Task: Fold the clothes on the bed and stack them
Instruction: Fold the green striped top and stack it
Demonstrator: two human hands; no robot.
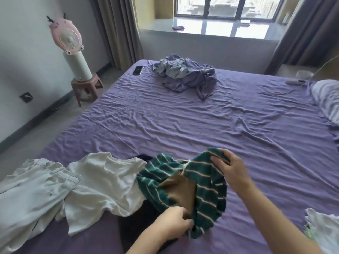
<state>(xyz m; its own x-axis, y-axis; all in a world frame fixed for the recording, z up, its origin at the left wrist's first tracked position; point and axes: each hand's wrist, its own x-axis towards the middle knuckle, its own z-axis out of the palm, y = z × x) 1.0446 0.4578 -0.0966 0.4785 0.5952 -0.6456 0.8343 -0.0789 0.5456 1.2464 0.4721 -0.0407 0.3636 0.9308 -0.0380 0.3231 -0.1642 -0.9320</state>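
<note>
A green garment with thin white stripes (pixel 207 187) and a brown inner patch lies bunched at the near edge of the purple bed (pixel 192 121). My left hand (pixel 174 224) grips its near hem. My right hand (pixel 229 167) holds its far edge, fingers curled over the cloth. To the left lie a white shirt (pixel 102 186) and pale trousers (pixel 31 195), both unfolded. A dark garment (pixel 135 222) shows beneath the green one. A crumpled lilac-grey garment (pixel 187 76) sits at the far side of the bed.
A dark phone (pixel 138 70) lies near the bed's far left corner. A striped pillow (pixel 328 99) is at the right edge. White cloth (pixel 322 230) shows at the bottom right. A pink fan (pixel 68 39) stands on a stool (pixel 86 87) left of the bed.
</note>
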